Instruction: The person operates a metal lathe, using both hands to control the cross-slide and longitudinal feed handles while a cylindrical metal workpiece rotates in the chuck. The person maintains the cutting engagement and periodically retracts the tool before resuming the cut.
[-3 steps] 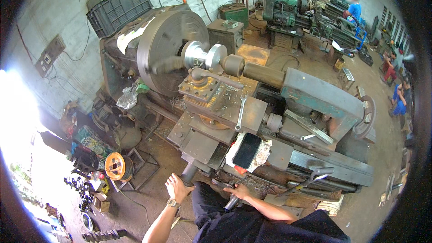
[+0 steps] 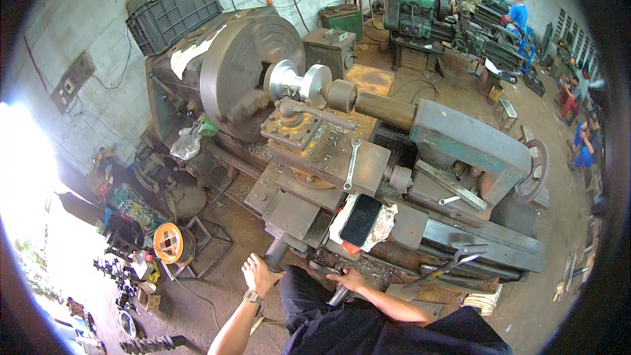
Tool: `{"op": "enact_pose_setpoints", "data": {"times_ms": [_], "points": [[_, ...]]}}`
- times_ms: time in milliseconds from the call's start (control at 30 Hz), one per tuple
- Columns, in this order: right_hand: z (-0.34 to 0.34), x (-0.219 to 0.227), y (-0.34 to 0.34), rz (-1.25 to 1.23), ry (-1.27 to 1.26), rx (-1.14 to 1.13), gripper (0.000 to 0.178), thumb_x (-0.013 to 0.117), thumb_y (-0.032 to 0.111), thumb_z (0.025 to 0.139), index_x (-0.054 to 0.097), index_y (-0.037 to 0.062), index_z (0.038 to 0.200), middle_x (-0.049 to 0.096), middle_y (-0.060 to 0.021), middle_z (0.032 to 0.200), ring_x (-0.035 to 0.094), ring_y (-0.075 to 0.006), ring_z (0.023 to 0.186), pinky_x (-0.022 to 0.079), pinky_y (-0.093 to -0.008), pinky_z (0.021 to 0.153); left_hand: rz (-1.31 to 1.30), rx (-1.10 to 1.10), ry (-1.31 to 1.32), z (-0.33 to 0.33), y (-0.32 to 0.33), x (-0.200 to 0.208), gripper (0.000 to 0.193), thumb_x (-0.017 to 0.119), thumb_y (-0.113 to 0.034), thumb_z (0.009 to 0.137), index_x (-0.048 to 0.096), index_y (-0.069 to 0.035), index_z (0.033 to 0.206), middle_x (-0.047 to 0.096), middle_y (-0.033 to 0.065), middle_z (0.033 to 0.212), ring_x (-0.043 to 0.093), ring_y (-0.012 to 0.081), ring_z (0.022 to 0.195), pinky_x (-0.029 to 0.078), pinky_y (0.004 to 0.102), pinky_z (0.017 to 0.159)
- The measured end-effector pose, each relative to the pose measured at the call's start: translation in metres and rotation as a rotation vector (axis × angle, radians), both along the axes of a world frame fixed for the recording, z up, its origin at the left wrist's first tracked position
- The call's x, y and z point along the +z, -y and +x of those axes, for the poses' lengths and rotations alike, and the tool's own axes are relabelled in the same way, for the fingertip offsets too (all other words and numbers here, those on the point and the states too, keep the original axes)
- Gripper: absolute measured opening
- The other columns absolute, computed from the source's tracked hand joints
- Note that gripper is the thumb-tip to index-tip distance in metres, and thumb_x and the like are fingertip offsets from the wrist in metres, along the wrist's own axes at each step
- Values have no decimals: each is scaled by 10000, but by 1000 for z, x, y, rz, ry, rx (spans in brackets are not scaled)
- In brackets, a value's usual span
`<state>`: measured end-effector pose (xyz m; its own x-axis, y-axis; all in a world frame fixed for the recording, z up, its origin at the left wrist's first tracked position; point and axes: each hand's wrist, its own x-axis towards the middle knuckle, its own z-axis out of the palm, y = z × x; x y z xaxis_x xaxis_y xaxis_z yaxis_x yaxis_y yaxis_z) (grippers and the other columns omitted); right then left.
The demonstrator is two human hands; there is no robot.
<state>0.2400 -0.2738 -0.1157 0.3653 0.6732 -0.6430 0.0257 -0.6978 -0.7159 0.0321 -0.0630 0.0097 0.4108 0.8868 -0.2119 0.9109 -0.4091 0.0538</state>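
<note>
Lathe (image 2: 420, 177): its big chuck (image 2: 240, 75) spun blurred, a shiny metal part (image 2: 299, 83) clamped at its centre. Your left hand (image 2: 259, 275) closed on one front handle (image 2: 275, 254), your right hand (image 2: 348, 281) on another (image 2: 338, 297). Risk: an overturned handle could jam the cutter; the loose spanner (image 2: 351, 164) and phone (image 2: 360, 220) could shake off.

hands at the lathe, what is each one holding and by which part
Left hand grips the end of a dark crank handle on the lathe carriage. Right hand closes on a lever just below; exact hold unclear.

Both hands (image 2: 258, 275) (image 2: 348, 281) — seemingly gripping lathe handles (image 2: 275, 254).
</note>
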Motion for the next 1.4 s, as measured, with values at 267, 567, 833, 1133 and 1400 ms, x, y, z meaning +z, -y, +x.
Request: {"op": "enact_pose_setpoints", "data": {"times_ms": [267,567,833,1133,1400], "points": [[1,-23,3,-7,-6,23,768,717,817,603,644,56,670,660,-49,624,662,-211,607,512,-352,651,-21,-4,-16,-1,-3,0,1215,895,-565,528,365,167,1341,564,271,1252,530,395,1205,422,458,1033],[-1,-60,8,3,7,46,712,719,777,648,632,71,677,651,-53,618,660,-203,609,505,-357,640,-5,-5,-15,-2,-2,-2,1181,896,-558,533,381,151,1324,567,264,1248,529,393,1199,423,460,1029],[-5,-62,15,89,-18,-58,798,735,777,637,659,-10,747,637,-95,599,659,-231,602,521,-379,665,19,-46,8,4,3,11,1071,903,-538,528,437,114,1238,589,246,1182,554,386,1152,439,464,990],[-8,-95,13,449,-255,-184,442,768,369,846,665,-59,874,692,-129,843,679,-186,702,557,-311,565,116,-26,132,-7,3,4,991,888,-556,514,480,85,1149,571,241,1095,560,390,1054,458,468,908],[-2,-98,18,409,-286,-170,479,730,409,871,662,-65,870,675,-131,821,674,-201,719,584,-349,620,122,-4,232,-10,6,-6,1037,918,-439,440,473,106,1201,581,236,1086,563,384,1042,434,460,906]]}}
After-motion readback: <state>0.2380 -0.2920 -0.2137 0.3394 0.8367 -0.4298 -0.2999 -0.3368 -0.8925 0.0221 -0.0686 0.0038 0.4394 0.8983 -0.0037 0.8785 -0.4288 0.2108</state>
